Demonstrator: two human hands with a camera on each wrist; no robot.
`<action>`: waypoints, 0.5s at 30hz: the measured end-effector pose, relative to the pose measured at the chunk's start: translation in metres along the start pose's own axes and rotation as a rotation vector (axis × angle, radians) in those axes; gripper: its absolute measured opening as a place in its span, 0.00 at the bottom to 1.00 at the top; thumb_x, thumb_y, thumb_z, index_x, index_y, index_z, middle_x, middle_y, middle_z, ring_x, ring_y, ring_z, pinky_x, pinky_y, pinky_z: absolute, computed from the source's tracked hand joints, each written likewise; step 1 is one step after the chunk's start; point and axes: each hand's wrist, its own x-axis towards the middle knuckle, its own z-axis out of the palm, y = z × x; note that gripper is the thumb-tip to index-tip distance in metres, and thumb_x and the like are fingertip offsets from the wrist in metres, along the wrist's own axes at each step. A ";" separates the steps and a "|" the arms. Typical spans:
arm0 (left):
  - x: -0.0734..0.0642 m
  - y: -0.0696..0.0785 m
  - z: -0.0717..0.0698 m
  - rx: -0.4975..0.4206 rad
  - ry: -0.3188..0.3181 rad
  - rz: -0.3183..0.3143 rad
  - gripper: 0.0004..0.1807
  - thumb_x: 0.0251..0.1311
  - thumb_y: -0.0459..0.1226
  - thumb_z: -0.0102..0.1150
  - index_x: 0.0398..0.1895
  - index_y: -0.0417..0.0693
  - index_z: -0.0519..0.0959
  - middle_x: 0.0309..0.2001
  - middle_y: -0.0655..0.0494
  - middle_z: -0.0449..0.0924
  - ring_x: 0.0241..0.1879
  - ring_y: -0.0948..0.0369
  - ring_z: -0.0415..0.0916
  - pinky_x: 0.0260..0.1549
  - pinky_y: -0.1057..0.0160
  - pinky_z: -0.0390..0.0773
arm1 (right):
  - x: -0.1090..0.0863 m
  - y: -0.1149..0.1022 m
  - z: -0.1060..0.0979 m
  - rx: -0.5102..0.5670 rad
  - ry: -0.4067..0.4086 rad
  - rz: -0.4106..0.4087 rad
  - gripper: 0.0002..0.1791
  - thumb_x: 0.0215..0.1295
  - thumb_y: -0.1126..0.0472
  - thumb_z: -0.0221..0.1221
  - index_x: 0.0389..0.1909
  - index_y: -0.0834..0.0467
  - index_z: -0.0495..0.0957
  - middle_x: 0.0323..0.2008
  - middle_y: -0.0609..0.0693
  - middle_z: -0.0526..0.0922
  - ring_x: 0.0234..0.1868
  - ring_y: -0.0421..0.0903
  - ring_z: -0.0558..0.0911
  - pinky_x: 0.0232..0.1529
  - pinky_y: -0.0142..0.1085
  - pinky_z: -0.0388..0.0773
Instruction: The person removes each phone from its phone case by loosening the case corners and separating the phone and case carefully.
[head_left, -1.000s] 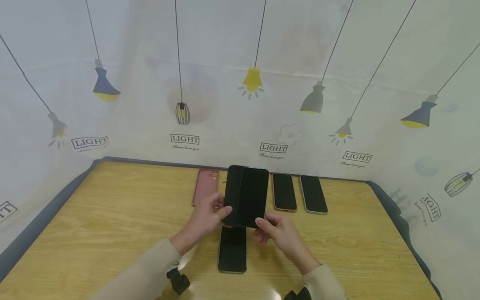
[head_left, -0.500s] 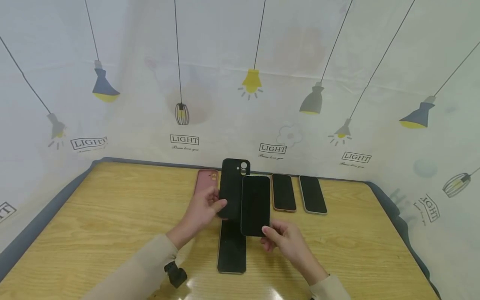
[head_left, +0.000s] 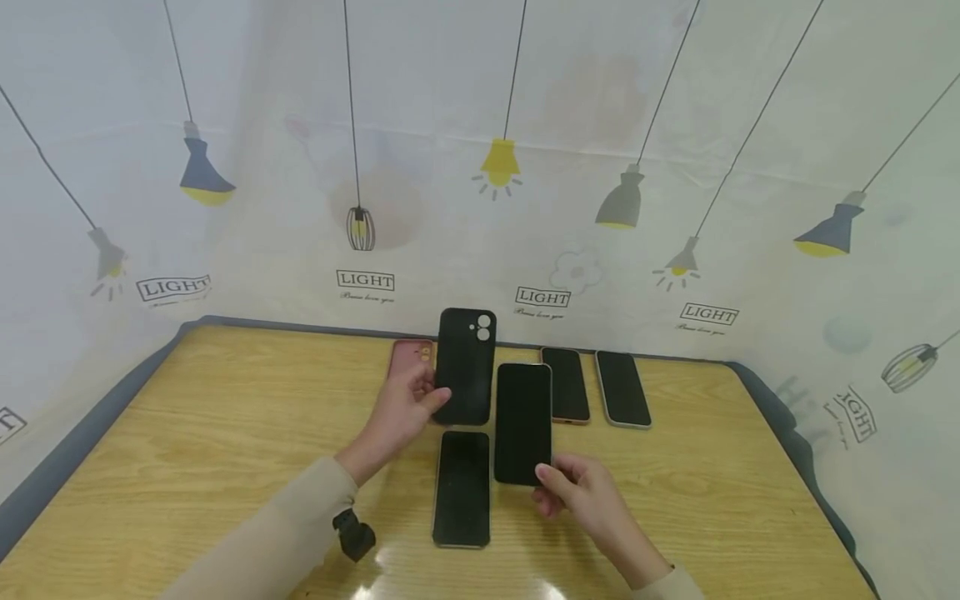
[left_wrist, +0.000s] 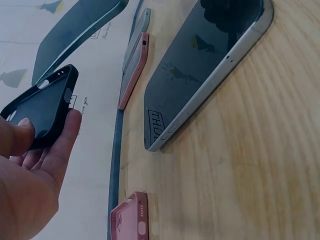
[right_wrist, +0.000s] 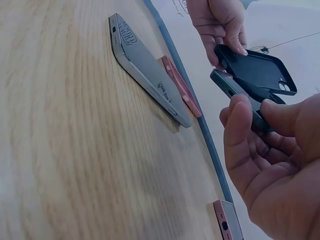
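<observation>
My left hand (head_left: 401,410) pinches a black phone case (head_left: 465,367) by its left edge, holding it raised above the table with its hollow side and camera holes facing me. In my right hand (head_left: 588,496) is a dark phone (head_left: 523,423), gripped at its lower right corner with the black screen toward me. Case and phone are apart, side by side in the head view. Below them a silver-edged phone (head_left: 461,490) lies on the table. The right wrist view shows the held phone's dark green edge (right_wrist: 232,89). Behind my left hand lies a pink phone case (head_left: 411,357).
Two more phones lie at the back right of the wooden table (head_left: 262,400): one with a pink rim (head_left: 567,383), partly behind the held phone, and one with a pale rim (head_left: 624,389). A printed curtain (head_left: 450,150) stands along the table's back edge.
The phone has come away from the case: my right hand has moved it right and toward me, while my left hand has lifted the case slightly. The silver-edged phone below is now uncovered.
</observation>
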 end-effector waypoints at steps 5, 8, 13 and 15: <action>0.005 0.000 0.001 -0.007 0.007 0.004 0.06 0.67 0.26 0.64 0.36 0.37 0.74 0.33 0.48 0.75 0.31 0.58 0.79 0.25 0.62 0.82 | -0.005 0.002 -0.003 0.005 0.004 0.025 0.15 0.77 0.64 0.57 0.33 0.73 0.76 0.27 0.54 0.84 0.25 0.43 0.80 0.27 0.32 0.80; 0.008 0.000 0.002 -0.011 0.011 0.005 0.06 0.66 0.26 0.64 0.36 0.37 0.75 0.32 0.48 0.75 0.31 0.58 0.80 0.25 0.62 0.83 | -0.007 0.003 -0.005 0.016 -0.007 0.039 0.16 0.78 0.63 0.56 0.33 0.73 0.76 0.28 0.55 0.84 0.25 0.43 0.80 0.27 0.32 0.80; 0.011 -0.001 0.003 0.003 0.012 0.020 0.05 0.66 0.26 0.64 0.37 0.36 0.76 0.33 0.48 0.75 0.31 0.58 0.78 0.26 0.63 0.80 | -0.012 0.006 -0.007 0.008 -0.021 0.066 0.16 0.78 0.62 0.56 0.32 0.70 0.76 0.28 0.54 0.84 0.25 0.43 0.81 0.27 0.32 0.81; 0.011 -0.001 0.003 0.012 0.013 0.036 0.05 0.66 0.26 0.64 0.38 0.35 0.76 0.33 0.48 0.76 0.31 0.58 0.76 0.28 0.63 0.78 | -0.014 0.007 -0.008 0.003 -0.024 0.075 0.16 0.78 0.62 0.56 0.31 0.69 0.76 0.27 0.53 0.84 0.25 0.43 0.81 0.26 0.32 0.81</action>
